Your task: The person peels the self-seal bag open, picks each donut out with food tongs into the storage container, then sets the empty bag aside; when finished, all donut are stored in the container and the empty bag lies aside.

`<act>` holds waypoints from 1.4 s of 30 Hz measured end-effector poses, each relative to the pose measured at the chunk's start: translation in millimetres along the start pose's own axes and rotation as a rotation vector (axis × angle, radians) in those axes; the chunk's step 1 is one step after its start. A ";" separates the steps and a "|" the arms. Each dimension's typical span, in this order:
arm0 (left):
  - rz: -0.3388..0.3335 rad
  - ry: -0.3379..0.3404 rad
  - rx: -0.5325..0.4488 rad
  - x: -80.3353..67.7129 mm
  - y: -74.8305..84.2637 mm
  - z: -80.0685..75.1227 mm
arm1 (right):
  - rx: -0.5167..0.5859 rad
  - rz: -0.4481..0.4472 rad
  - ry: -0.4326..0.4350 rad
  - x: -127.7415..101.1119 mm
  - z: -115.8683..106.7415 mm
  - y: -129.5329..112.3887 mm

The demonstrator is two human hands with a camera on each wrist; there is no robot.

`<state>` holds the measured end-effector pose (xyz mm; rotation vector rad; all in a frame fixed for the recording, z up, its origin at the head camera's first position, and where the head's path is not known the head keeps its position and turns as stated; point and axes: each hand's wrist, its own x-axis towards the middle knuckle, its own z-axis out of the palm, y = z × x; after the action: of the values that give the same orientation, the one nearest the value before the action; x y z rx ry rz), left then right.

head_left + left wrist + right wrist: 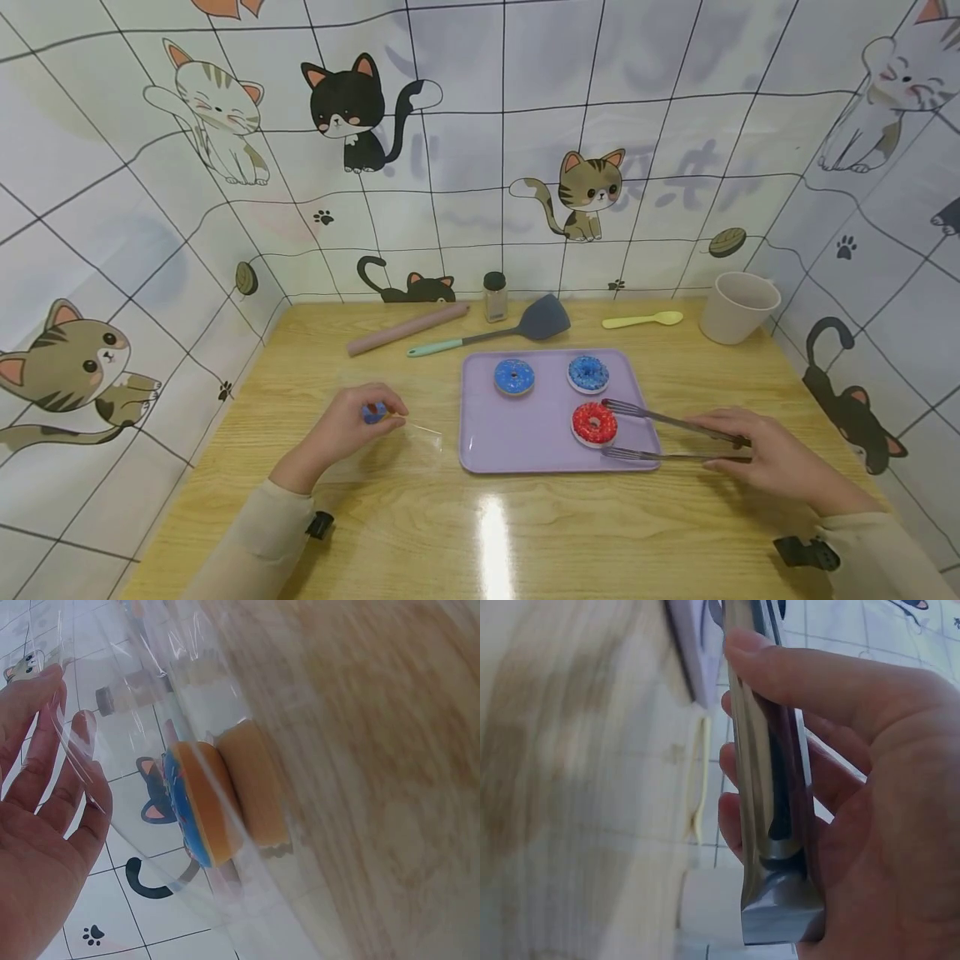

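My left hand (pixel 365 421) pinches the edge of a clear plastic bag (pixel 135 787), left of the lilac tray (pixel 495 446). A blue-iced toy donut (pixel 196 802) shows through the plastic, partly behind my fingers in the head view. My right hand (pixel 765 450) grips metal tongs (pixel 675 418) by the handle end. Their two spread tips reach over the tray's right side, one at the far edge and one at the near edge of a red-iced donut (pixel 595 424). Two blue donuts, a left one (pixel 514 377) and a right one (pixel 588 374), lie behind it on the tray.
Along the back of the wooden table are a brown rolling pin (pixel 408 329), a dark-lidded jar (pixel 495 297), a spatula (pixel 543 318), a yellow spoon (pixel 642 320) and a pale cup (pixel 738 308). Cat-patterned walls stand around the table.
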<state>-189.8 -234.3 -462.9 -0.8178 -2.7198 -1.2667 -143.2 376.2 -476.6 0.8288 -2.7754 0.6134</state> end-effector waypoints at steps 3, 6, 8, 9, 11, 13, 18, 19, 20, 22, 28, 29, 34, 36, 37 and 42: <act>0.006 0.006 0.008 -0.2 -0.9 0.8 | 0.036 0.016 -0.008 3.8 -2.8 -7.8; 0.018 0.014 0.013 -0.2 -1.6 1.2 | 0.023 0.020 0.006 9.6 -4.4 -16.2; 0.024 0.014 0.016 -0.1 -1.3 1.2 | -0.004 0.017 0.015 14.5 -4.1 -21.6; 0.024 0.012 0.017 0.1 -0.8 1.1 | -0.016 0.015 0.022 17.3 -3.5 -24.5; 0.020 0.007 0.015 0.4 1.0 0.4 | -0.031 0.009 0.026 23.8 -1.5 -30.8; 0.017 0.004 0.015 0.8 2.1 -0.1 | -0.032 0.001 0.023 31.3 1.4 -38.4; 0.011 0.006 0.023 1.4 1.7 -0.2 | 0.014 -0.055 0.019 53.2 11.7 -57.4; 0.010 0.007 0.024 1.4 1.2 -0.1 | 0.022 -0.071 0.014 57.7 14.2 -60.3; 0.010 0.008 0.025 1.4 0.7 -0.2 | 0.032 -0.082 0.005 62.4 16.8 -63.0; 0.013 0.011 0.025 1.4 -0.1 0.0 | 0.041 -0.099 -0.017 71.6 22.5 -67.5; 0.031 0.020 0.030 2.0 -0.1 -0.7 | 0.042 -0.131 -0.082 96.7 39.3 -83.7; 0.034 0.023 0.032 2.3 0.0 -0.8 | 0.047 -0.140 -0.088 100.2 41.4 -87.4; 0.049 0.037 0.037 2.8 0.0 -0.8 | 0.064 -0.194 -0.104 116.8 51.0 -107.5; 0.051 0.042 0.037 2.5 0.1 -1.1 | 0.071 -0.197 -0.124 123.2 55.3 -115.9; 0.053 0.043 0.038 2.5 0.3 -1.4 | 0.073 -0.195 -0.137 126.1 58.2 -119.5; 0.049 0.044 0.050 2.7 -0.9 -2.2 | 0.084 -0.177 -0.173 138.6 71.7 -136.0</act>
<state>-192.9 -235.1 -461.4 -0.8360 -2.6686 -1.1883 -186.0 174.7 -456.1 1.1825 -2.8005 0.6584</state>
